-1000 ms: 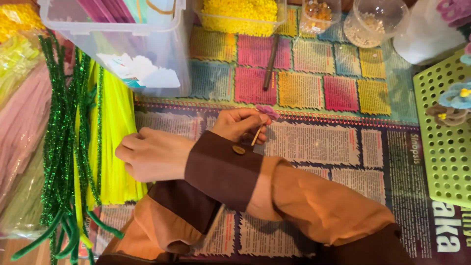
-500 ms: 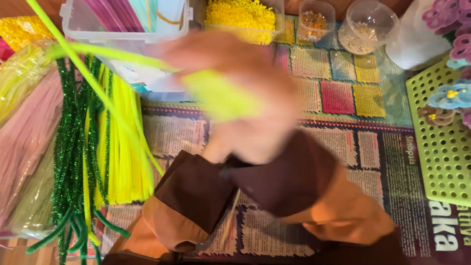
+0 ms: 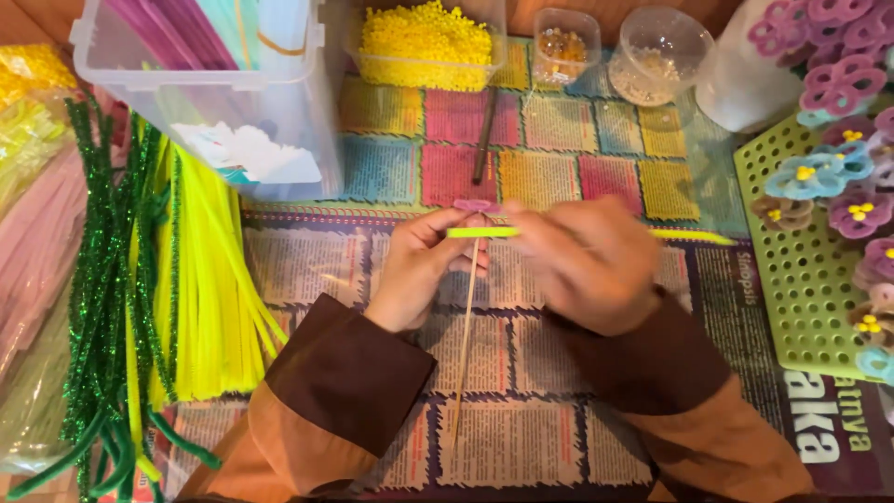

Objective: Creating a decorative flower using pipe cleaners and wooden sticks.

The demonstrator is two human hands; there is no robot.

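Head view: I see my left hand [image 3: 421, 270] pinching a thin wooden stick [image 3: 466, 326] topped by a pink flower [image 3: 476, 205].
Right hand [image 3: 587, 261]: closed on a yellow-green pipe cleaner [image 3: 484, 232] lying crosswise against the stick, just under the flower.
Progress: flower mounted; stem looks unwrapped so far.

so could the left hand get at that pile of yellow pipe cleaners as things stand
Probably not freely: the left hand is pinching a thin wooden stick. The yellow pipe cleaners lie open just beside its sleeve, with nothing between them.

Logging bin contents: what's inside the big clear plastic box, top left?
The clear plastic box holds upright pink and pale blue strips plus white paper scraps at the bottom. Its top is cropped, the far side hidden.
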